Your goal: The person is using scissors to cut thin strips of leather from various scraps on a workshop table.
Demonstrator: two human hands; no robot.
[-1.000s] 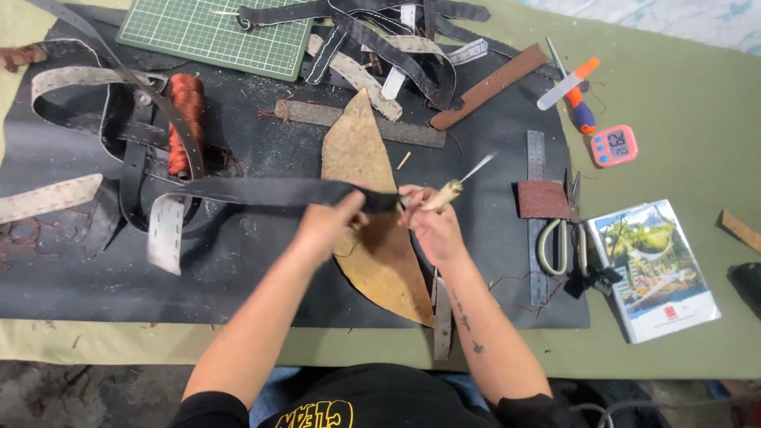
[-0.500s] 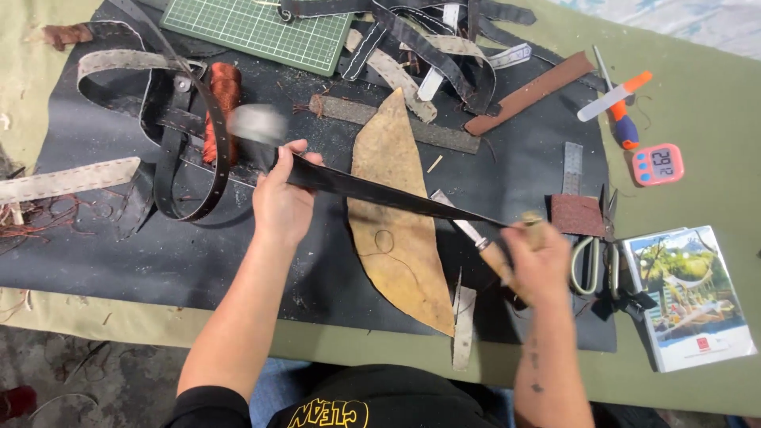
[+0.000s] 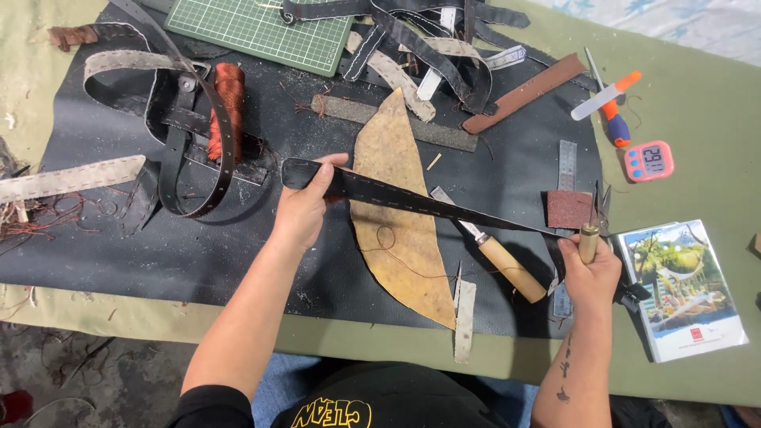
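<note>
My left hand [image 3: 305, 210] grips a long black leather strap [image 3: 428, 204] near its left end, over the dark work mat [image 3: 198, 254]. The strap runs taut to the right, slanting down toward my right hand [image 3: 590, 273] at the mat's right edge. That hand is closed around a small wooden-handled tool [image 3: 588, 238] that points upward; it seems to pinch the strap's right end too. Under the strap lies a tan, leaf-shaped piece of leather [image 3: 396, 238]. A knife with a pale wooden handle [image 3: 507, 265] rests on the mat between my hands.
A green cutting mat [image 3: 254, 28], an orange thread spool [image 3: 230, 103] and several looped straps [image 3: 182, 143] lie at the back left. To the right are a metal ruler [image 3: 567, 158], a dark red square [image 3: 569, 208], a pink timer [image 3: 648, 161] and a booklet [image 3: 682, 285].
My hands have moved apart from the middle of the mat. The right hand went right with the wooden-handled tool, and the black strap now stretches out between them.
</note>
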